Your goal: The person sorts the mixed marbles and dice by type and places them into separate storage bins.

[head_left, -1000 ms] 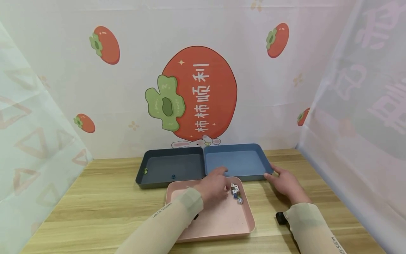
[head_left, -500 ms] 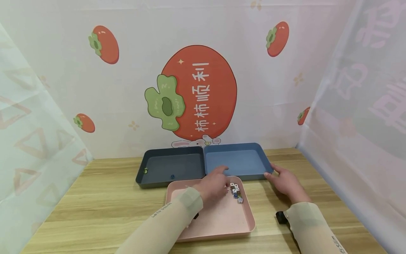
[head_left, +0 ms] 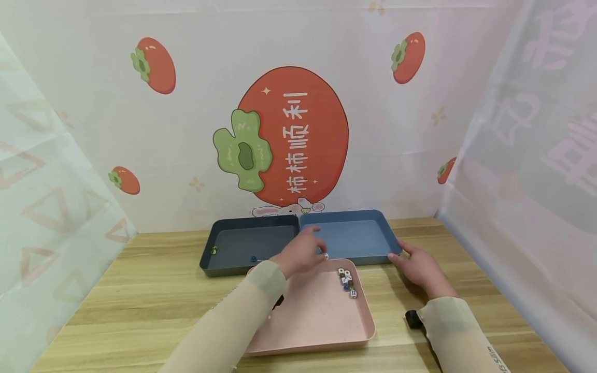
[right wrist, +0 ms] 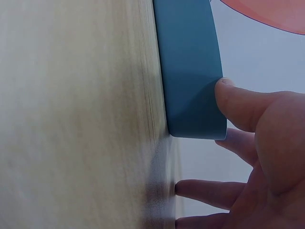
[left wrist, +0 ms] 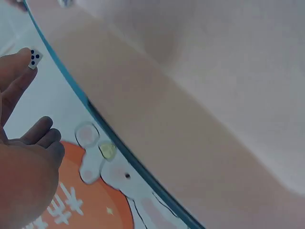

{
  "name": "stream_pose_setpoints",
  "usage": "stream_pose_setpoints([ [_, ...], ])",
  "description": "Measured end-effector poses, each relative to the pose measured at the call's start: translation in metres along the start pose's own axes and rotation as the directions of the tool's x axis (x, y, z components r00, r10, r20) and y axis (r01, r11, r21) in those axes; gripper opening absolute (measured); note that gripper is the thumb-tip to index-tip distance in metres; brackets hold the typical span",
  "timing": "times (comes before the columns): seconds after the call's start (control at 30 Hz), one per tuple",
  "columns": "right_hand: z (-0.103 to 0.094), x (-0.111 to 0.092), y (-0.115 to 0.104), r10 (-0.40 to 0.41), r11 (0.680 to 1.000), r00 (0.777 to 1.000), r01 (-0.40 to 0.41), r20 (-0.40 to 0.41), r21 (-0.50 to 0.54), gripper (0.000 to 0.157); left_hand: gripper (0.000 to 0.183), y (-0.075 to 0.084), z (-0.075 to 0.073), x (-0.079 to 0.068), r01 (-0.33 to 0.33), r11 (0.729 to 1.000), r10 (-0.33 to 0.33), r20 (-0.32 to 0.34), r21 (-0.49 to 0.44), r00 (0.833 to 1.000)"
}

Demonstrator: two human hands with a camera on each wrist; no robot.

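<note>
Between thumb and finger, my left hand [head_left: 302, 251] pinches a white die [left wrist: 35, 58] with dark pips. In the head view it hovers over the far edge of the pink tray [head_left: 317, 316], close to the blue tray's near rim. My right hand [head_left: 422, 269] grips the right front corner of the blue tray [head_left: 350, 235]. In the right wrist view, the thumb [right wrist: 236, 98] lies on the rim and a finger is at the side wall. Several white dice [head_left: 347, 274], with small blue and dark pieces among them, lie at the pink tray's right side.
A dark grey tray [head_left: 256, 241] stands left of the blue one, touching it. It holds a green bead [head_left: 214, 250] and a blue bead [head_left: 254, 258]. Behind the trays hangs a printed cloth [head_left: 186, 129]. The wooden table [head_left: 140, 300] extends around them.
My left hand has lifted from the pink tray and moved up and slightly left, carrying a die toward the blue tray. The right hand has stayed at the blue tray's corner.
</note>
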State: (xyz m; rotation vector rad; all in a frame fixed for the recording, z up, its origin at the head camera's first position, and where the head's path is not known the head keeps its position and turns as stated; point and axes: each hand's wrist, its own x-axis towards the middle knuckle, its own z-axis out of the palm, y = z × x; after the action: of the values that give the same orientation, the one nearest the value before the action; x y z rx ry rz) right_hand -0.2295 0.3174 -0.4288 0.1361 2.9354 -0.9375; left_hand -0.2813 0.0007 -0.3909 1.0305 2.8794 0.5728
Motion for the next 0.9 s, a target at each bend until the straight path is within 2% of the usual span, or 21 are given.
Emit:
stream_pose_setpoints([
  [0.2, 0.000, 0.000, 0.002, 0.001, 1.000, 1.000, -0.001, 0.002, 0.012, 0.078, 0.010, -0.017, -0.007, 0.003, 0.106, 0.994, -0.107, -0.050, -0.032, 0.993],
  [0.47, 0.001, 0.000, 0.002, 0.009, 1.000, 1.000, -0.009, 0.001, 0.020, 0.077, 0.009, -0.025, -0.006, 0.008, 0.170, 0.984, -0.173, -0.060, -0.062, 0.983],
  [0.63, 0.001, 0.000, 0.002, 0.010, 1.000, 1.000, -0.010, -0.001, 0.013, 0.077, 0.011, -0.032, -0.002, 0.015, 0.201, 0.979, -0.202, -0.074, -0.027, 0.976],
  [0.9, 0.001, 0.000, 0.002, 0.005, 1.000, 1.000, -0.005, -0.004, 0.004, 0.077, 0.023, -0.033, 0.000, 0.019, 0.210, 0.978, -0.206, -0.173, 0.002, 0.963],
])
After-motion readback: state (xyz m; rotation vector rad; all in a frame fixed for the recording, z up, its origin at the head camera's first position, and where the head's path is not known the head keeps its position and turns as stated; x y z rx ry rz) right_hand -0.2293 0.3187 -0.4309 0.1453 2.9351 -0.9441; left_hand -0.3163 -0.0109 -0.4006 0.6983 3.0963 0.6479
